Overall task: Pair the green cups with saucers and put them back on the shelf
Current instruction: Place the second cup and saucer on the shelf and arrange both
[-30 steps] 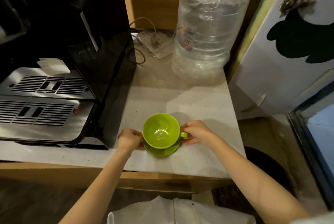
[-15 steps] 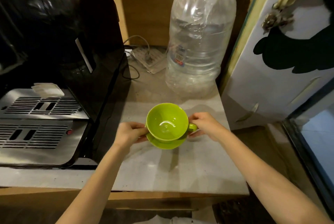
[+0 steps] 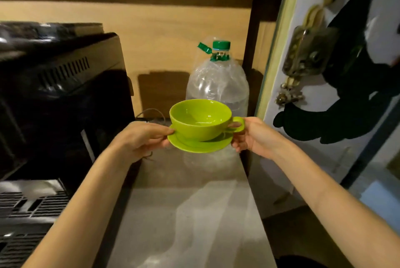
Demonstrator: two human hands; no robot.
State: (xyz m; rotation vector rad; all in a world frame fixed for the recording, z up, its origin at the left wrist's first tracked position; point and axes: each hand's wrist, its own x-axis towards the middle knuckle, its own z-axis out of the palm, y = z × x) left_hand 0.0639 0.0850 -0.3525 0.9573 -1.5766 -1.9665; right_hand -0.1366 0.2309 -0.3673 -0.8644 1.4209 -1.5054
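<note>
A wide green cup (image 3: 200, 123) sits upright on a matching green saucer (image 3: 200, 145), both held in the air well above the grey counter (image 3: 190, 220). My left hand (image 3: 138, 140) pinches the saucer's left rim, thumb on top. My right hand (image 3: 253, 136) grips the saucer's right rim at the cup's handle, with a fingertip showing through the handle loop. The cup looks empty inside.
A large clear water bottle (image 3: 217, 86) with a green cap stands behind the cup. A black coffee machine (image 3: 56, 99) with a metal drip tray (image 3: 28, 213) fills the left. A white door (image 3: 337, 77) with a black shape is on the right. A wooden wall is behind.
Both hands have lifted the cup and saucer off the counter and raised them. The view has tilted upward, showing the bottle's cap and more of the wall.
</note>
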